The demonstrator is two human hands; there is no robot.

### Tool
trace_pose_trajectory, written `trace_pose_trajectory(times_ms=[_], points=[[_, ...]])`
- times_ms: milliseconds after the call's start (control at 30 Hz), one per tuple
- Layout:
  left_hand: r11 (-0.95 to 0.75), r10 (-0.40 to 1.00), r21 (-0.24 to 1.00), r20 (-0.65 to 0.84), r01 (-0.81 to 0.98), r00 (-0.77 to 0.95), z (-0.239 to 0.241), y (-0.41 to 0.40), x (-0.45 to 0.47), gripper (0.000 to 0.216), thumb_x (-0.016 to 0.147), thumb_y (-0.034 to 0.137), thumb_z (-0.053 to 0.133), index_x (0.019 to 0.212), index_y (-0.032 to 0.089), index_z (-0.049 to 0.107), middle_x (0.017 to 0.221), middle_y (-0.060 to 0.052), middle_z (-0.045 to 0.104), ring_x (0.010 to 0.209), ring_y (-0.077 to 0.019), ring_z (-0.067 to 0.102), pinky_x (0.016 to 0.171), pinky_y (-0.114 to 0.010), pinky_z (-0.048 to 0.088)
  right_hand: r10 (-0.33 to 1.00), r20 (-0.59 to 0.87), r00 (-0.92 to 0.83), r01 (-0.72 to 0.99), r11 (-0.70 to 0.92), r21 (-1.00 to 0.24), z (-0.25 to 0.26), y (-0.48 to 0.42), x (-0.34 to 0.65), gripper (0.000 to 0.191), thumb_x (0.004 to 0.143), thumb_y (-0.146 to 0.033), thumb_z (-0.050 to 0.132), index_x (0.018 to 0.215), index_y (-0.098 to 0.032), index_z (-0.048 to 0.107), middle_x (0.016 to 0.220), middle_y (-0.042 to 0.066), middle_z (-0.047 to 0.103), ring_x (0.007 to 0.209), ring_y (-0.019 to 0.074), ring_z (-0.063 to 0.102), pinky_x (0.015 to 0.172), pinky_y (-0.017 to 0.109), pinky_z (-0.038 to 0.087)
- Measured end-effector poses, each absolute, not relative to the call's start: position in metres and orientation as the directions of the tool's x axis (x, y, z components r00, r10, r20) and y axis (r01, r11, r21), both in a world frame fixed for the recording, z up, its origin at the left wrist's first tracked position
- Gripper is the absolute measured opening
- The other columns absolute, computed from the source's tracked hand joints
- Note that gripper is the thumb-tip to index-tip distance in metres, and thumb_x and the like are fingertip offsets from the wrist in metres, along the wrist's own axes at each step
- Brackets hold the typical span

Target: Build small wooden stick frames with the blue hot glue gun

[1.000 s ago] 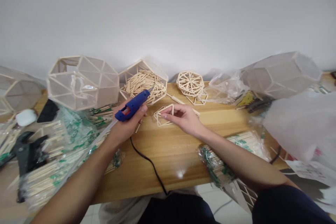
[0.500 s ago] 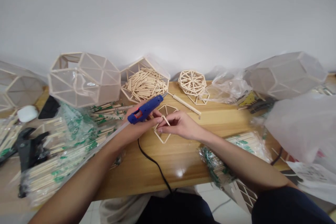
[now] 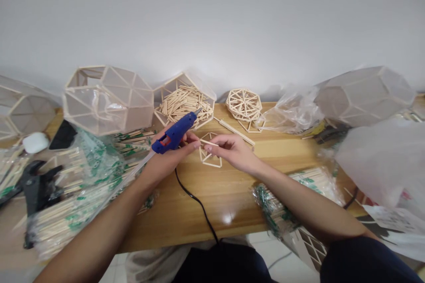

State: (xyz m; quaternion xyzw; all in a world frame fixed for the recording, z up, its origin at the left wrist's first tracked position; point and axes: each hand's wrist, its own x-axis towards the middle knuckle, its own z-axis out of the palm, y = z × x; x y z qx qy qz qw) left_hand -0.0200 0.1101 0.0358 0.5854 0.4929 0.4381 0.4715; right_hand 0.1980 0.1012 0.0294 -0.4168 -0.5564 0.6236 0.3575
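My left hand (image 3: pixel 166 159) is wrapped round a blue hot glue gun (image 3: pixel 174 132) whose nozzle points up and right toward a pile of loose sticks. Its fingertips also touch the near end of a short wooden stick (image 3: pixel 209 142). My right hand (image 3: pixel 232 150) pinches the other end of that stick just above a small flat frame of sticks (image 3: pixel 210 158) lying on the wooden table (image 3: pixel 219 194). The gun's black cord (image 3: pixel 195 201) trails toward the table's front edge.
A faceted stick-and-film shell (image 3: pixel 108 97) stands at the back left, beside an open shell full of loose sticks (image 3: pixel 184 102). A round stick lattice (image 3: pixel 243 104) lies behind. Another shell (image 3: pixel 363 93) and plastic bags (image 3: pixel 378 159) crowd the right. Bagged sticks (image 3: pixel 83 185) lie left.
The glue gun swung right to the frame and has now drawn back left. My right hand raised the frame, set it down, and now pinches a single stick together with my left fingertips.
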Motion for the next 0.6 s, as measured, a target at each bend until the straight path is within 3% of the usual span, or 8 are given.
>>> trace_pose_trajectory(times_ms=[233,433,600], points=[[-0.13,0.986,0.966,0.103,0.224,0.128,0.034,0.107,-0.02,0.023,0.084,0.04,0.084,0.083,0.023,0.068,0.087,-0.001,0.076,0.077,-0.0161,0.067,0.071,-0.029,0.053,0.908,-0.119,-0.401,-0.038,-0.147,-0.988,0.031,0.101,0.198,0.043,0.086,-0.059,0.083,0.085,-0.017,0.079,0.076,0.002,0.07,0.067,0.0123,0.057,0.064,0.026,0.047],[-0.31,0.951,0.808,0.269,0.501,0.155,0.042,0.107,-0.03,0.021,0.088,0.04,0.073,0.078,0.023,0.064,0.061,0.006,0.061,0.054,-0.0124,0.055,0.054,-0.025,0.044,0.905,-0.173,-0.388,-0.134,-0.242,-0.961,0.033,0.102,0.202,0.039,0.086,-0.057,0.085,0.09,-0.019,0.083,0.076,0.001,0.072,0.066,0.0119,0.06,0.066,0.025,0.05],[-0.419,0.908,0.729,0.325,0.541,0.265,0.044,0.107,-0.039,0.027,0.089,0.042,0.069,0.072,0.023,0.059,0.056,0.007,0.056,0.05,-0.0118,0.053,0.054,-0.025,0.041,0.911,-0.161,-0.38,-0.215,-0.256,-0.942,0.033,0.103,0.204,0.036,0.086,-0.055,0.086,0.097,-0.02,0.086,0.076,0.001,0.072,0.065,0.0114,0.06,0.063,0.025,0.05]])
